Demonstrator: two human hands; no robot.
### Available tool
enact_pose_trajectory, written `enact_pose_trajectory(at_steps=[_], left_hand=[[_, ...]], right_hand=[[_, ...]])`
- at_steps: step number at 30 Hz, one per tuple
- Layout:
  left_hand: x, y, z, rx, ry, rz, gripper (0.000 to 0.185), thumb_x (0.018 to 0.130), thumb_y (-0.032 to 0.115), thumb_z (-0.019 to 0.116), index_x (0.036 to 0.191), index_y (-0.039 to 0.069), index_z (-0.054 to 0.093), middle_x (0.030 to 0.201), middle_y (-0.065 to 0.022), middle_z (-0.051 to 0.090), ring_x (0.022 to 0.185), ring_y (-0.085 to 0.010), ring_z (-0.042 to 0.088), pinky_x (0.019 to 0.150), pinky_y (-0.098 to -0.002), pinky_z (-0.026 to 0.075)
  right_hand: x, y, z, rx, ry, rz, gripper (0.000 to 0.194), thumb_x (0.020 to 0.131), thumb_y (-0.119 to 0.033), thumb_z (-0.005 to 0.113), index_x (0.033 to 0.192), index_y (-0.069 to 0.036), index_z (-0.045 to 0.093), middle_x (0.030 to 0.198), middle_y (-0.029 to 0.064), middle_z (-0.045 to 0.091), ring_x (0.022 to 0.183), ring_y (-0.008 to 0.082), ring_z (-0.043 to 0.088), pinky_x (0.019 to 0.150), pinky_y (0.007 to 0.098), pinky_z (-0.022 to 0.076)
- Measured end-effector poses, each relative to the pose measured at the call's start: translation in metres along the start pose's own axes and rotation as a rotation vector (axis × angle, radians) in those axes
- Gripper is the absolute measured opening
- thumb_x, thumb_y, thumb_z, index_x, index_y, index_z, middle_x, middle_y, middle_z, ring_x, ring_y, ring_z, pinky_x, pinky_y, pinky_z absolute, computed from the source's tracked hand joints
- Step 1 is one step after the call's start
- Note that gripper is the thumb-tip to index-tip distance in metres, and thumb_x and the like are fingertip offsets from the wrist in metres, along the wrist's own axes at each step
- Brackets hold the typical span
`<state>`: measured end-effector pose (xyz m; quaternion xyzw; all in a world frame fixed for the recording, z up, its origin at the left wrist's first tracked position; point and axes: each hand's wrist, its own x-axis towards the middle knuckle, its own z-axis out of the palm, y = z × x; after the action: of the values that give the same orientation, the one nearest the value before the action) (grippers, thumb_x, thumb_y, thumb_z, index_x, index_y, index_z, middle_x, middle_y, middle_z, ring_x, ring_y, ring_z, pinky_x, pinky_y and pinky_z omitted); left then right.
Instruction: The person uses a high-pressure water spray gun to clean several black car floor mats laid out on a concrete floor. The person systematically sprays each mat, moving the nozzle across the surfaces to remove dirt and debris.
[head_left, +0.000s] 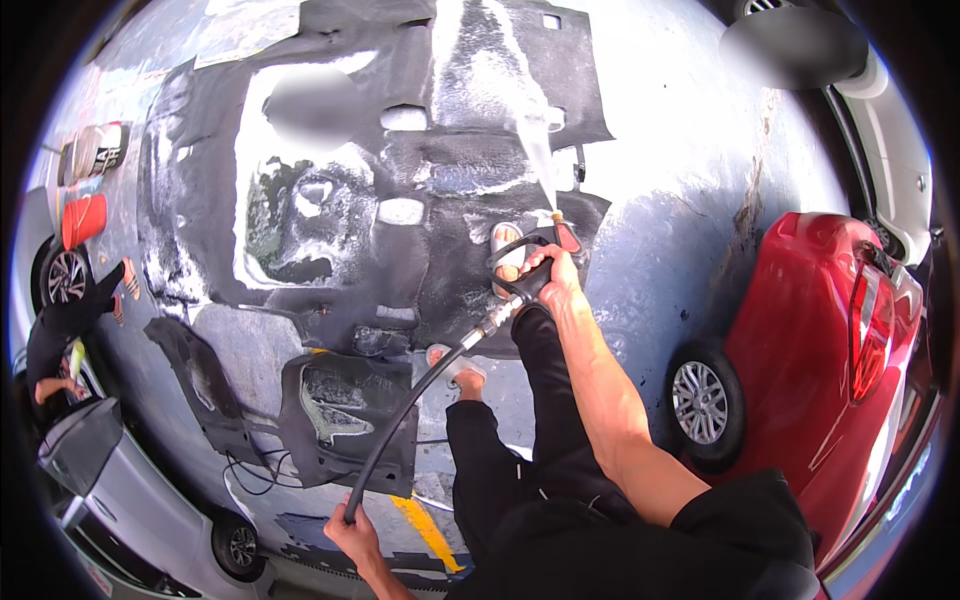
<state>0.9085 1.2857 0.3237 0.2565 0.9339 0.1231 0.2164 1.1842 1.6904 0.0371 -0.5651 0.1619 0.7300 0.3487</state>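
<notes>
My right hand (553, 274) is closed around the grip of a black and red pressure-washer spray gun (538, 279). White spray leaves its brass nozzle tip and strikes a dark car floor carpet (465, 157) spread on the ground, wet and streaked with white. A black hose (397, 420) runs from the metal coupling at the gun down to my left hand (354, 525), which grips it at the lower middle. One of my sandalled feet stands on the carpet, the other at its lower edge.
Smaller dark carpet pieces (352, 420) and a thin black cable lie before me. A red car (810, 360) stands at the right, a silver car (150, 502) at the lower left. A person in black (64, 322) bends there, near a red bucket (84, 221) and a larger bucket (101, 152).
</notes>
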Motion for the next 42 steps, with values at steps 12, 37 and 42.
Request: enact_pose_trajectory(at_steps=[12,37,42], left_hand=[[0.066,0.176,0.004,0.159,-0.118,-0.066,0.029,0.087,0.004,0.066,0.067,-0.006,0.047,0.052,-0.0122,0.031,0.049,-0.0185,0.026,0.048,-0.0410,0.022],[0.109,0.367,0.060,0.053,-0.662,0.037,0.031,0.104,0.031,0.063,0.105,0.001,0.067,0.058,-0.0181,0.056,0.051,-0.0355,0.059,0.050,-0.0416,0.043],[0.111,0.382,0.073,0.027,-0.699,0.068,0.029,0.103,0.031,0.062,0.106,0.003,0.067,0.058,-0.0184,0.057,0.053,-0.0400,0.061,0.050,-0.0447,0.043]], right_hand=[[0.057,-0.109,0.048,-0.056,0.199,-0.059,0.017,0.086,-0.004,0.051,0.069,-0.005,0.048,0.061,0.0084,0.048,0.054,0.0243,0.050,0.055,0.0419,0.0504],[0.142,-0.311,0.068,-0.345,0.102,-0.080,0.012,0.086,-0.007,0.051,0.077,0.001,0.054,0.065,0.0133,0.056,0.058,0.0293,0.058,0.058,0.0419,0.0546],[0.154,-0.337,0.095,-0.378,0.077,-0.133,0.008,0.088,-0.005,0.051,0.084,0.001,0.054,0.067,0.0128,0.057,0.058,0.0274,0.058,0.058,0.0420,0.0556]])
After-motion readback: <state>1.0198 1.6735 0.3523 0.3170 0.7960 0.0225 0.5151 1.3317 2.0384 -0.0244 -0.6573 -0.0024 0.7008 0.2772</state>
